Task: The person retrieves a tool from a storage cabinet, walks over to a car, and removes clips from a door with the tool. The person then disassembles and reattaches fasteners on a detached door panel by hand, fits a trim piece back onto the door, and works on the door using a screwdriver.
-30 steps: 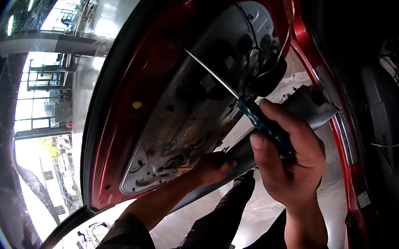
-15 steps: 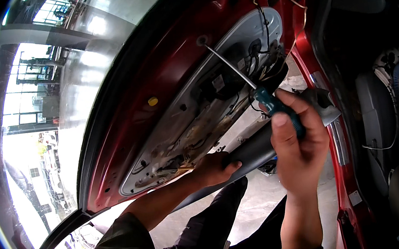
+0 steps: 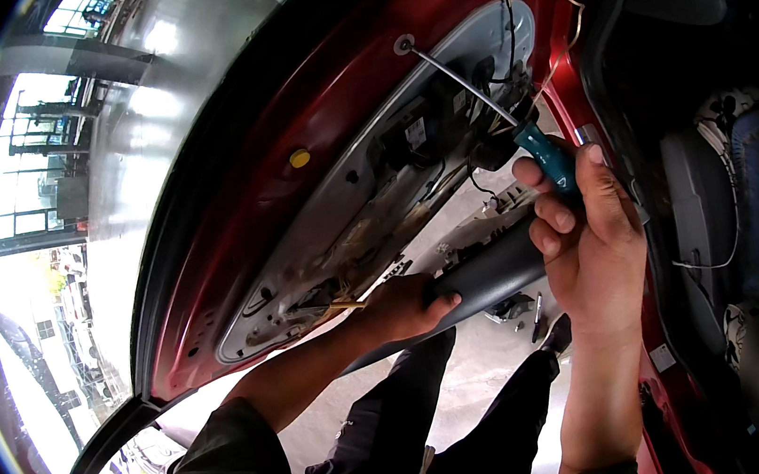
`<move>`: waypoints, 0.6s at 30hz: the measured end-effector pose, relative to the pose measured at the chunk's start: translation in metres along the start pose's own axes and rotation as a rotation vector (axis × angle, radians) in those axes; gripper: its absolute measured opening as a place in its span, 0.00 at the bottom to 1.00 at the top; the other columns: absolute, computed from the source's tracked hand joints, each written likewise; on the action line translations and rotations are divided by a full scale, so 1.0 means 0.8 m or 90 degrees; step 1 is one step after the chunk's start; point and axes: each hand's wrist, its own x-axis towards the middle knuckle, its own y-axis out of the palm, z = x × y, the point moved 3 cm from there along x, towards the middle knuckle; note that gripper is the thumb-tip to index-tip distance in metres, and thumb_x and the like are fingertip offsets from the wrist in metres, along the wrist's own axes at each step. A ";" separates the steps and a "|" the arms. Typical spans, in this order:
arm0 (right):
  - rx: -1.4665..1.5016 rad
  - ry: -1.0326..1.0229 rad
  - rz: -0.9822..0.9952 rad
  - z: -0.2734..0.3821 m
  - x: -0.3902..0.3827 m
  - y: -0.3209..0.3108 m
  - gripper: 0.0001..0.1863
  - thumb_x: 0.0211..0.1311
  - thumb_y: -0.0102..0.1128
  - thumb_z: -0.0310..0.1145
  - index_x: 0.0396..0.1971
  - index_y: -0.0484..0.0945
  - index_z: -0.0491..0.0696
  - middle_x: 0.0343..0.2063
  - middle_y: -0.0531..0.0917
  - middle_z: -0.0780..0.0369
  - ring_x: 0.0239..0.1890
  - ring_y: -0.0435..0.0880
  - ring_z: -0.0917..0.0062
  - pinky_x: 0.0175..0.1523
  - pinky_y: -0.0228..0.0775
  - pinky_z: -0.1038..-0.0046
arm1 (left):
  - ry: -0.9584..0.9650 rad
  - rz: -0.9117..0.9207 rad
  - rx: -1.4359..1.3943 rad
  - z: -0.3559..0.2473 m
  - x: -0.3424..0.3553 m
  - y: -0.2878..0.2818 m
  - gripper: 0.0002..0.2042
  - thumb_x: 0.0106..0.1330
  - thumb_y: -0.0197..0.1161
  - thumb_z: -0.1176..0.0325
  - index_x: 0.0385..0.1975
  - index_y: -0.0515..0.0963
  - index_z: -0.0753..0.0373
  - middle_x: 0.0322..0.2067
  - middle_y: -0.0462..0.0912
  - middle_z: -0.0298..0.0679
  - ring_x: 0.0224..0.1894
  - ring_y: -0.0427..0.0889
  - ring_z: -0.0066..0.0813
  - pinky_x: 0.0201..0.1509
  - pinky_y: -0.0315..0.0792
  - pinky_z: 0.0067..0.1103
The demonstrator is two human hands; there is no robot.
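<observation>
In my right hand (image 3: 588, 235) is a screwdriver (image 3: 545, 155) with a teal handle, held between thumb and fingers near the handle's butt. Its long steel shaft runs up and left, and the tip meets a round grey fastener (image 3: 404, 44) on the red car door (image 3: 333, 86). My left hand (image 3: 407, 307) is wrapped over the upper edge of a dark grey door trim panel (image 3: 493, 270), thumb on the near side and fingers hidden behind. The panel hangs tilted away from the door's inner side.
A grey inner plate (image 3: 306, 255) with wires and dark parts fills the door's middle. A yellow plug (image 3: 299, 158) sits in the red metal. One loose thin wire (image 3: 581, 8) hangs by the hinge side. At right is a car seat (image 3: 702, 197); a small tool (image 3: 538, 317) lies on the floor below.
My right hand has shifted its hold on the screwdriver, its fingers loosened from around the handle toward the butt. The tip stays at the fastener. My left hand still holds the panel.
</observation>
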 end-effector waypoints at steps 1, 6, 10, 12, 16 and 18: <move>-0.020 0.004 0.004 0.004 -0.002 0.007 0.24 0.81 0.55 0.51 0.54 0.82 0.43 0.39 0.89 0.57 0.24 0.70 0.88 0.29 0.67 0.80 | 0.018 -0.028 -0.005 0.003 0.000 0.002 0.34 0.69 0.57 0.35 0.45 0.84 0.69 0.36 0.88 0.58 0.45 0.88 0.59 0.53 0.79 0.41; 0.017 0.231 0.052 0.022 -0.013 0.014 0.33 0.81 0.48 0.57 0.60 0.78 0.38 0.14 0.73 0.66 0.11 0.60 0.87 0.17 0.59 0.78 | 0.025 -0.017 -0.004 0.000 -0.005 -0.002 0.35 0.69 0.57 0.35 0.44 0.84 0.69 0.38 0.88 0.59 0.46 0.88 0.59 0.54 0.79 0.41; 0.018 0.247 0.031 0.033 -0.016 0.021 0.34 0.81 0.50 0.56 0.62 0.76 0.37 0.14 0.68 0.71 0.11 0.58 0.90 0.14 0.53 0.82 | 0.030 -0.007 0.025 -0.004 -0.007 -0.002 0.36 0.68 0.56 0.31 0.46 0.84 0.64 0.40 0.89 0.54 0.46 0.89 0.55 0.54 0.81 0.42; -0.056 0.202 0.019 0.033 -0.018 0.020 0.32 0.80 0.51 0.57 0.59 0.78 0.40 0.16 0.71 0.69 0.13 0.61 0.89 0.17 0.59 0.81 | 0.028 -0.005 0.022 -0.005 -0.010 -0.002 0.36 0.68 0.56 0.31 0.47 0.84 0.64 0.40 0.89 0.54 0.46 0.89 0.55 0.54 0.81 0.42; -0.244 0.071 0.023 0.017 -0.015 0.006 0.27 0.79 0.55 0.56 0.52 0.80 0.43 0.18 0.75 0.66 0.17 0.67 0.87 0.21 0.67 0.80 | 0.031 -0.014 0.021 0.002 -0.013 0.001 0.35 0.68 0.56 0.31 0.46 0.85 0.64 0.39 0.89 0.53 0.46 0.89 0.55 0.54 0.81 0.42; -0.249 0.056 0.029 0.008 -0.012 0.000 0.27 0.79 0.56 0.55 0.53 0.80 0.42 0.18 0.75 0.67 0.17 0.68 0.87 0.21 0.67 0.79 | 0.036 -0.015 0.021 0.000 -0.014 0.000 0.35 0.68 0.56 0.31 0.46 0.85 0.63 0.39 0.89 0.53 0.46 0.89 0.55 0.54 0.81 0.42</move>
